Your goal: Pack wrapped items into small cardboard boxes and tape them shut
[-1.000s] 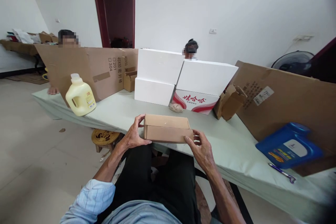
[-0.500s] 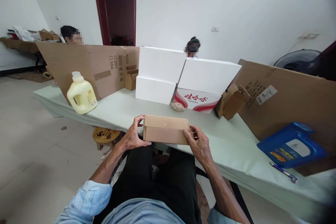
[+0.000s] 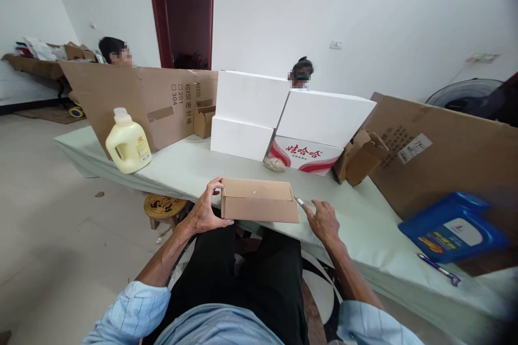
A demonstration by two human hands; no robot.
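A plain brown cardboard box, closed and oblong, sits at the near edge of the table. The left hand has its fingers clamped on the box's left end; the right hand rests just right of it, fingers loosely apart, beside a small pen-like tool. Beyond the fingers stand white foam boxes.

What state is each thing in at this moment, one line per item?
small cardboard box: closed, flat on the table edge.
left hand: gripping the box's left end.
right hand: off the box, fingers loosely spread by a small pen-like tool.
yellow jug: upright, capped.
blue jug: lying on its side.
open carton: tilted, flaps open.
white foam boxes: stacked, closed.
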